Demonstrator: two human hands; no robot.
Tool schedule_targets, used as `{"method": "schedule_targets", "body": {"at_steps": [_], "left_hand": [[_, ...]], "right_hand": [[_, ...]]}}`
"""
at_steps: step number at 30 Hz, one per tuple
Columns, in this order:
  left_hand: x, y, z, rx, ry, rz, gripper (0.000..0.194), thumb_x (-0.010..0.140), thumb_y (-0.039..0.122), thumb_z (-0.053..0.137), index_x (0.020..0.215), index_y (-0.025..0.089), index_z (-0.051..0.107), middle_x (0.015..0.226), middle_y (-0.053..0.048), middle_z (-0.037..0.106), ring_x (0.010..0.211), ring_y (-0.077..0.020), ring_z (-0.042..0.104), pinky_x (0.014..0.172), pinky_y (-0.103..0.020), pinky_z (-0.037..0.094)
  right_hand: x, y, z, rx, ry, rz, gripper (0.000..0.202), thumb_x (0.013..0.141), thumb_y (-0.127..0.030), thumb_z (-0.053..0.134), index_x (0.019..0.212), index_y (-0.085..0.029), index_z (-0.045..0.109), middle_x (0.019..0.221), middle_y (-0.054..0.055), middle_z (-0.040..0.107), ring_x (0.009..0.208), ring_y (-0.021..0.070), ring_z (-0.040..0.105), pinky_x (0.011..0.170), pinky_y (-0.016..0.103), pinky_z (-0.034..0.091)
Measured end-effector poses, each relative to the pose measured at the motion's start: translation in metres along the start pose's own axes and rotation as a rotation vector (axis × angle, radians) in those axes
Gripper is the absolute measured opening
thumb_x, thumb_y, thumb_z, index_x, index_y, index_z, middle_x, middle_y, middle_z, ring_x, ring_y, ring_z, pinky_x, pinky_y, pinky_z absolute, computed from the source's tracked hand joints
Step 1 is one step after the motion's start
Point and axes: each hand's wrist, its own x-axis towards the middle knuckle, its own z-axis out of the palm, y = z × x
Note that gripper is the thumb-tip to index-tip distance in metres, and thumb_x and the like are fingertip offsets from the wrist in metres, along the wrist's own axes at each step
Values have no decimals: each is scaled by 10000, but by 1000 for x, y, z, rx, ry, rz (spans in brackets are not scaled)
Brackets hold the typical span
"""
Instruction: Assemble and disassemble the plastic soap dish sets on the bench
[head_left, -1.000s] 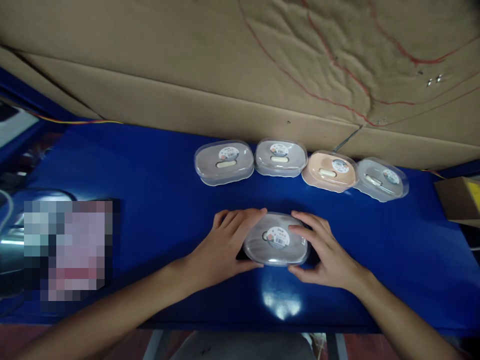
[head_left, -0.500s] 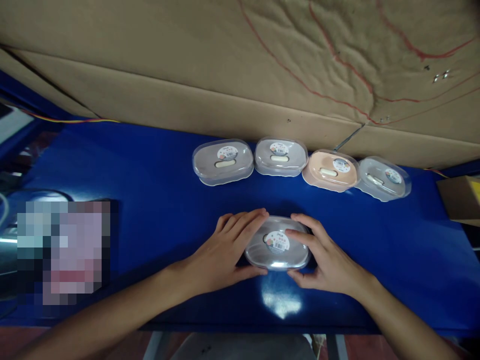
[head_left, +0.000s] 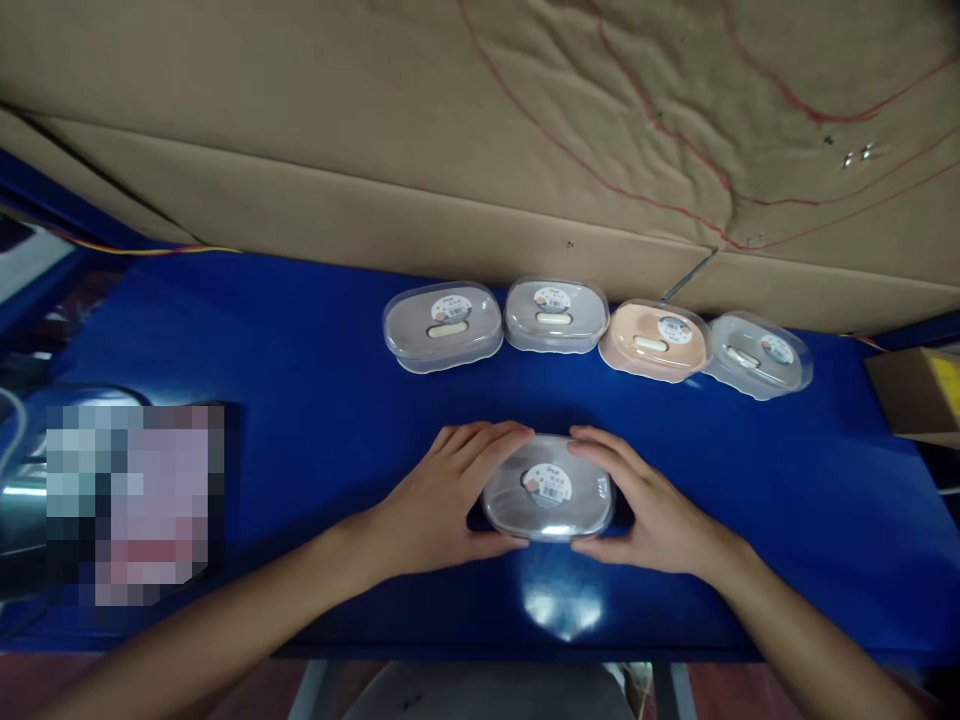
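Observation:
An oval grey box with a clear lid (head_left: 551, 490) and a round label lies on the blue table in front of me. My left hand (head_left: 450, 490) grips its left end, thumb at the near edge and fingers at the far edge. On the right end, my right hand (head_left: 652, 500) holds it the same way. Behind it stands a row of similar boxes: a grey one (head_left: 442, 328) at the left, another grey one (head_left: 556, 316), a peach one (head_left: 655, 342) and a grey one (head_left: 759, 356) at the right.
A brown covered wall (head_left: 337, 190) with red lines rises behind the blue table (head_left: 300, 400). At the left lies a pixelated pinkish object (head_left: 157, 500) beside dark, shiny things. A cardboard box (head_left: 911, 395) sits at the right edge.
The index finger of my right hand has moved from the label towards the far edge of the lid. The view has shifted slightly.

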Motion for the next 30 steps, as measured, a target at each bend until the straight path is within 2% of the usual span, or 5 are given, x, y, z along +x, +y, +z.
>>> {"method": "schedule_targets", "body": {"at_steps": [8,11,21,26,30], "left_hand": [[3,8,-2,70,43,34,968,831,448,885,1629,272,366,1584,-166,521,1439,-384,516,1170,-558,418],[5,16,-3,104,72,31,1021,808,492,906,1641,276,357,1596,-178,497,1452,-404,501,1194,-598,396],[-9,29,-9,167,78,-46,1030,838,260,907,1655,298,281,1576,-167,488,1466,-386,495,1203,-596,457],[-47,6,-33,230,141,-166,896,863,286,846,1612,304,354,1525,-126,539,1418,-374,541,1183,-563,481],[-79,-25,-75,335,214,-259,783,919,478,768,1565,263,381,1510,-142,546,1392,-404,547,1178,-589,462]], "right_hand": [[3,2,1,9,26,-46,920,872,-406,861,1640,-288,369,1676,181,452,1559,355,478,1240,561,488],[3,0,3,-2,34,-52,927,888,-408,848,1654,-270,343,1700,195,417,1581,356,446,1251,569,472],[-4,6,6,-16,-1,-95,1335,807,-584,908,1752,-315,4,1797,213,234,1655,404,264,1297,623,387],[-4,8,5,-37,11,-85,1218,897,-577,831,1755,-328,3,1807,190,217,1661,391,249,1303,628,375],[-3,8,5,-50,2,-83,1122,958,-582,761,1757,-333,13,1810,167,224,1658,382,267,1304,621,377]]}}
